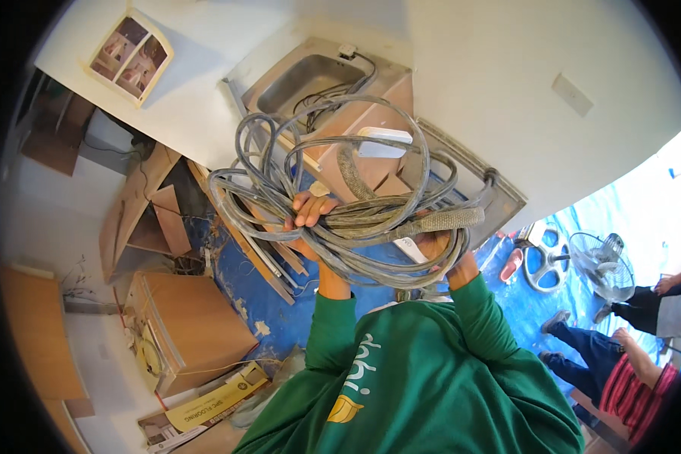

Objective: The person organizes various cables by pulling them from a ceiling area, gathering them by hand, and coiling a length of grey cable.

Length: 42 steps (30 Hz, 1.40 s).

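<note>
A large loose coil of dusty grey cable (363, 231) is held up in front of my chest, its loops spreading wide. My left hand (309, 216) wraps its fingers around the bundled strands at the left. At the other side, my right hand (433, 245) holds the bundle from behind, its fingers largely hidden by loops. A thick, rough-textured sleeve-like piece (450, 219) lies across the coil near my right hand. Whether it belongs to the cable I cannot tell.
Beyond the coil is a steel sink (310, 79) with dark cable in it. Wooden boards (242, 227) and a brown cabinet box (197, 329) stand left, above blue floor sheeting (257, 287). A fan (601, 265) and two people, one in a striped top (639, 390), are at the right.
</note>
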Available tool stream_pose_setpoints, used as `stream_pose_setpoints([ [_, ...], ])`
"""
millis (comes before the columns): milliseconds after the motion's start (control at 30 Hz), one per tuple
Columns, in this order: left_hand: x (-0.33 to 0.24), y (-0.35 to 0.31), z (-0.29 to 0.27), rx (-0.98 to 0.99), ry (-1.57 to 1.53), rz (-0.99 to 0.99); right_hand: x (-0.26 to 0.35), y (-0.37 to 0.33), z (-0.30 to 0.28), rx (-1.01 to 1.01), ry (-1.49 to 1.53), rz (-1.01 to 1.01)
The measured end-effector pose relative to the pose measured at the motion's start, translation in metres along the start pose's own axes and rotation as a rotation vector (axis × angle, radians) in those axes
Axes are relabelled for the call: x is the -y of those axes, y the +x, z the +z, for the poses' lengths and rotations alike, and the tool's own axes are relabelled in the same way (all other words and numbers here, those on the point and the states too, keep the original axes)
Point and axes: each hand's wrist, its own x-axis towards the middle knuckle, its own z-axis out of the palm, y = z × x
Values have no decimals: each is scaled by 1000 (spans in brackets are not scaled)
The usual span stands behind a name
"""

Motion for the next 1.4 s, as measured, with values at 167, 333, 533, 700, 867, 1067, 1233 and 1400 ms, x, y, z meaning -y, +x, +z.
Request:
stream_pose_setpoints([
  [167, -6, -9, -15, -73, 129, -85, 4, 17, 0, 36, -80, -30],
  [333, -24, -7, -46, -188, 90, -153, -8, 37, -22, -139, 5, 78],
  [533, -48, 26, -66, -272, 124, -132, -34, 93, -66, -51, -118, 81],
  [700, -117, 82, -119, -169, -10, -221, -76, 159, -93, -221, -194, 31],
  [867, -197, 174, -132, -96, -30, -342, -125, 239, -107, -126, -164, 362],
  [1067, -230, 272, -119, -253, 249, -215, -137, 314, -134, -190, -531, 131],
  [1233, -277, 346, -145, -258, 228, -154, -135, 280, -78, -406, -1080, 405],
  [1400, -278, 430, -148, -300, 297, -118, -107, 233, -80, -556, -1071, 311],
])
